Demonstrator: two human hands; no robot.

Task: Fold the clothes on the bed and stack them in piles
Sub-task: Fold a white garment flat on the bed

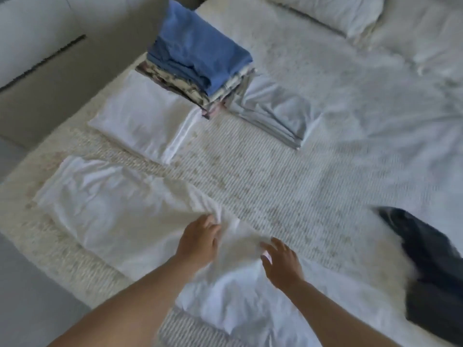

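Note:
A white garment (112, 211) lies spread across the near left of the bed. My left hand (200, 240) pinches a bunched fold at its right edge. My right hand (281, 262) hovers just right of it over the white cloth, fingers spread and holding nothing. Farther back stands a pile of folded clothes (198, 61) with a blue piece on top. A folded white piece (145, 116) lies left of the pile and a folded pale blue piece (273, 113) lies right of it.
A dark garment (431, 266) lies loose at the right edge. The striped bed cover (263, 176) shows bare in the middle. Pillows (338, 11) lie at the head of the bed. The floor (37, 71) runs along the left side.

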